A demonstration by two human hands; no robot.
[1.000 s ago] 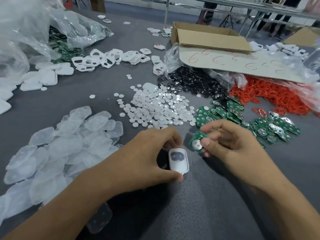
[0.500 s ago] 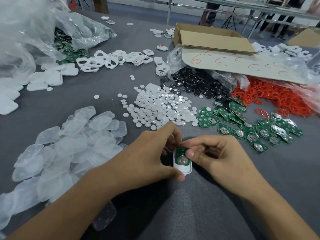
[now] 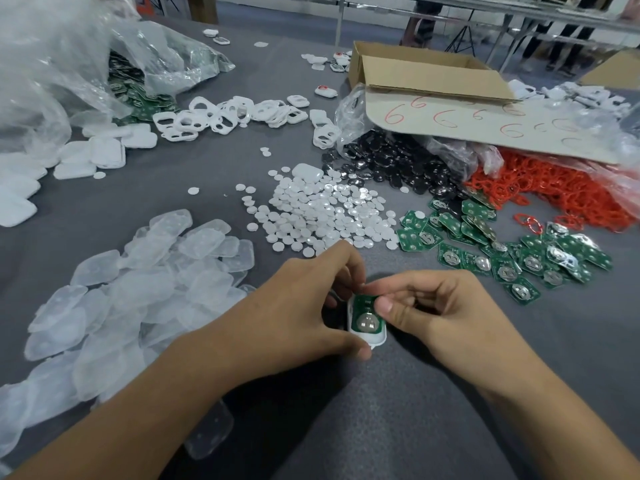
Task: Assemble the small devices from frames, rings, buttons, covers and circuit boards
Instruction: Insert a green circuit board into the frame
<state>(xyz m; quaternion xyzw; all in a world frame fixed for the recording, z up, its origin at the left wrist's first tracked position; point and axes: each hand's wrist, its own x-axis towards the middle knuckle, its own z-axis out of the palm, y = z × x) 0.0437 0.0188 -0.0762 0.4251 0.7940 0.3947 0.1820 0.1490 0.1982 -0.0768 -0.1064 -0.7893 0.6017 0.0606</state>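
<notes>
Several heaps of parts cover the grey surface point(image 3: 450, 393): translucent covers point(image 3: 138, 299) on the left, white buttons point(image 3: 322, 213) in the middle, green circuit boards point(image 3: 502, 251) and red rings point(image 3: 554, 192) to the right, and white frames point(image 3: 221, 116) farther back. Near the front, the person's left grip point(image 3: 294, 317) curls round a small white housing point(image 3: 375, 339), thumb at its near end and fingers at its far end. Whether the housing rests on the surface or sits just above it cannot be told. The right grip point(image 3: 440, 310) pinches one circuit board point(image 3: 365, 315) between thumb and forefinger at its far right corner. That board lies inside the housing, round metal cell holder facing up, and looks nearly level with the rim. The step in hand seems to be seating the board. The next move likely calls for firm, even pressure so the board drops fully in without tilting, then a cover from the left heap to close the housing.
</notes>
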